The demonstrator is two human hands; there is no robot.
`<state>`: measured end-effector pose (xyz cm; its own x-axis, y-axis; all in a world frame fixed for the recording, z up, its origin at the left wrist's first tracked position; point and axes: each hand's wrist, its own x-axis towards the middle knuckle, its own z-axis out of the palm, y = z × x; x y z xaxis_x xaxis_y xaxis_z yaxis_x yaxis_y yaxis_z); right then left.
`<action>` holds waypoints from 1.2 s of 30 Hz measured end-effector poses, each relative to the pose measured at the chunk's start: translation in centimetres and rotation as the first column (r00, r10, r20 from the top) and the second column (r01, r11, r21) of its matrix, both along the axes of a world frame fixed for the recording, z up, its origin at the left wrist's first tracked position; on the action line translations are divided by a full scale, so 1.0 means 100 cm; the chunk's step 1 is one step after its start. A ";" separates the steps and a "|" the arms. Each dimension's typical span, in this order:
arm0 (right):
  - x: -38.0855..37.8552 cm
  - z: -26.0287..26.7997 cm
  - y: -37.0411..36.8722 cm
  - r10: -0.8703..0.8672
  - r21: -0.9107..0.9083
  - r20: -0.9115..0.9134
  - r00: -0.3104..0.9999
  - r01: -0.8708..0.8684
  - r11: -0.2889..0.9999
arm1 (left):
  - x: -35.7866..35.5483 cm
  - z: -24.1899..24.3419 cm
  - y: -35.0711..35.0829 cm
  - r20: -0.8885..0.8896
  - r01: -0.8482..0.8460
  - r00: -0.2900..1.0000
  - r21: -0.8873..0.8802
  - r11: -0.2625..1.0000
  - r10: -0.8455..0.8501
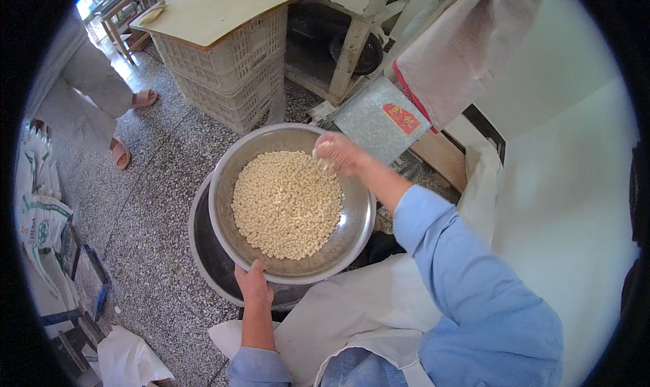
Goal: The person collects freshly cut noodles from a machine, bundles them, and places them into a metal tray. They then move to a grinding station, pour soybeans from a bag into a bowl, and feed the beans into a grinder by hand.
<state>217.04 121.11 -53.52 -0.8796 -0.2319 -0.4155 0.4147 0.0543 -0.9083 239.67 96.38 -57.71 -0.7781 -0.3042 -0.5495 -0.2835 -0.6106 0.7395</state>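
Observation:
A wide stainless-steel bowl (pixel 355 239) holds a broad heap of small pale, kernel-like pieces (pixel 287 204); what they are made of I cannot tell. My left hand (pixel 255 281) grips the bowl's near rim, thumb on top. Over the far right side of the bowl is my right hand (pixel 339 154), slightly blurred, its fingers curled around some of the pale pieces. A few pieces show just under its fingertips. Below the bowl, and partly hidden by it, stands a larger dark-bottomed metal basin (pixel 216 270).
Stacked plastic crates (pixel 228 72) under a pale board (pixel 218 6) stand ahead. A metal machine cover (pixel 376 120) and a hanging cloth (pixel 467 46) are close on the right. Another person's legs (pixel 86 97) are at left on the speckled floor (pixel 157 209), near printed sacks (pixel 45 214).

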 end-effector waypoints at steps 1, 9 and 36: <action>-0.006 0.010 0.012 -0.054 -0.040 -0.009 0.999 0.054 0.998 | -0.001 0.001 0.000 0.026 0.018 0.999 -0.010 1.000 -0.018; -0.057 0.071 0.118 -0.230 0.017 -0.131 0.964 0.234 0.972 | -0.007 0.000 0.001 0.017 0.035 0.999 -0.045 0.998 -0.035; -0.053 0.136 0.204 -0.458 0.255 -0.371 0.808 0.563 0.786 | 0.001 0.006 0.000 -0.028 0.058 0.998 -0.183 0.981 -0.064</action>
<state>211.70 141.52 -39.94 -0.9135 0.3934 -0.1041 0.2073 0.2295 -0.9510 239.75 96.38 -57.06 -0.8154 -0.3482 -0.4624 -0.2888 -0.4476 0.8463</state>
